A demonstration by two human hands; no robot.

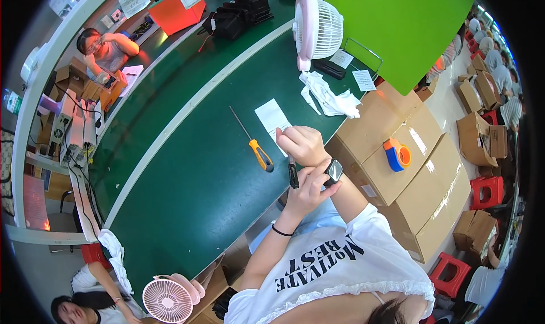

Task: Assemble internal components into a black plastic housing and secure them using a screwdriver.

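My right hand point(302, 144) is curled into a fist over the table's front edge, at the lower end of a white paper slip point(272, 118). What its fingers may hold is hidden. A square-faced wristwatch point(334, 170) sits on my right wrist. My left hand point(309, 190) has its fingers closed around that wrist, touching the watch. Between the hands, a slim black tool point(293, 173) lies at the table edge; its kind is unclear. To the left rests a screwdriver point(260, 155) with an orange and black handle, its long shaft pointing away.
On the green table point(187, 193) stand a pink-white fan point(318, 28) and a crumpled white cloth point(329, 95). Cardboard boxes point(403, 205) at right carry an orange and blue tape roll point(397, 155). Another pink fan point(168, 299) is at lower left. Co-workers sit across the table and at lower left.
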